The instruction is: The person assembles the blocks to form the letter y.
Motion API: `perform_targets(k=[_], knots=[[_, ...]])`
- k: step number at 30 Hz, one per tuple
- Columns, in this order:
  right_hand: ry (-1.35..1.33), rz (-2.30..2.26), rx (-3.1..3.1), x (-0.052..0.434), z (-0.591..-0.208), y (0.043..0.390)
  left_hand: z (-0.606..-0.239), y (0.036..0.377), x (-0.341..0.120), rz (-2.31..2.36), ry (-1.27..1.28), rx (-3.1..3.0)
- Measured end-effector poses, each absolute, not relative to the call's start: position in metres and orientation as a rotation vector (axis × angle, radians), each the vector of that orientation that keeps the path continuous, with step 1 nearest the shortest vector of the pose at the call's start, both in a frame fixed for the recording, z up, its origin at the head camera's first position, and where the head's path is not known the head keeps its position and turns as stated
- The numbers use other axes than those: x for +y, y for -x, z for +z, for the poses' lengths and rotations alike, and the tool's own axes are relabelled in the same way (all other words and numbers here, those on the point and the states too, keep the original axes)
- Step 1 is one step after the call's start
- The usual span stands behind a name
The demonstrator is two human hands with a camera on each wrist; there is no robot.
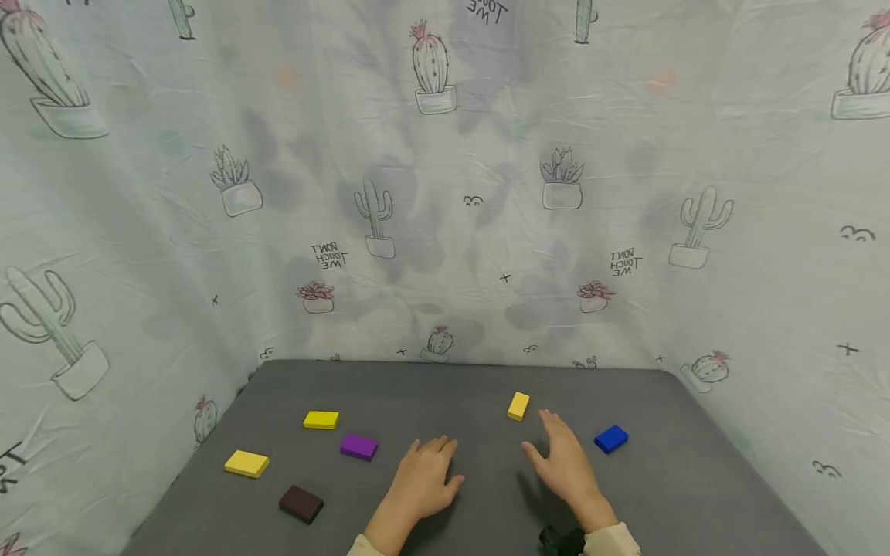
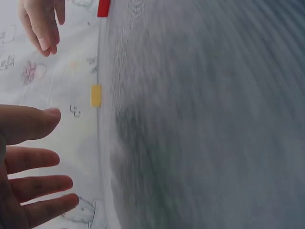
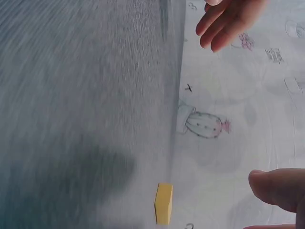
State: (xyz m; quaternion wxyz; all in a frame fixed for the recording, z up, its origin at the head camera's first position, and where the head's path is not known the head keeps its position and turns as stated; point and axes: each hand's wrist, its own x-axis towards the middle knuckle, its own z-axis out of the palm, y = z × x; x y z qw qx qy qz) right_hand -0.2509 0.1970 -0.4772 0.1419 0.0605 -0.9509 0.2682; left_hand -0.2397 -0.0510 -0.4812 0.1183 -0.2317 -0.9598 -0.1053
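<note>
The small yellow block (image 1: 518, 405) lies flat near the surface's (image 1: 695, 479) far edge, just beyond my right hand (image 1: 566, 467), its long axis pointing away and slightly right; nothing is lifted yet; both that hand and my left hand (image 1: 424, 483) hover released, fingers relaxed.

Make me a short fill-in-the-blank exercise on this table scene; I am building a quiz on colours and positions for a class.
1. The block lying nearest the right hand, just beyond its fingers, is coloured ____.
2. The number of yellow blocks on the grey table is ____.
3. To the right of the right hand lies a block coloured ____.
4. Neither the right hand nor the left hand holds a block; the dark brown block lies on the ____ side of the left hand.

Missing words: yellow; three; blue; left
</note>
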Motion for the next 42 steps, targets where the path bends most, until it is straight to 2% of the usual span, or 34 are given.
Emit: perform_targets(k=[16, 22, 28, 34, 42], knots=[[0.008, 0.844, -2.72, 0.267, -0.477, 0.232, -0.482, 0.245, -0.006, -0.635, 0.862, -2.851], [0.041, 0.817, -2.658, 0.29, -0.487, 0.229, -0.483, 0.249, 0.007, -0.993, 0.908, -2.863], [0.144, 0.877, -2.7, 0.309, -0.492, 0.232, -0.481, 0.255, 0.026, -1.354, 1.002, -2.831], [0.294, 0.981, -2.813, 0.328, -0.496, 0.238, -0.491, 0.261, 0.05, -1.374, 1.019, -2.843], [0.316, 1.017, -2.856, 0.344, -0.498, 0.252, -0.499, 0.272, 0.068, -1.515, 1.014, -2.82]])
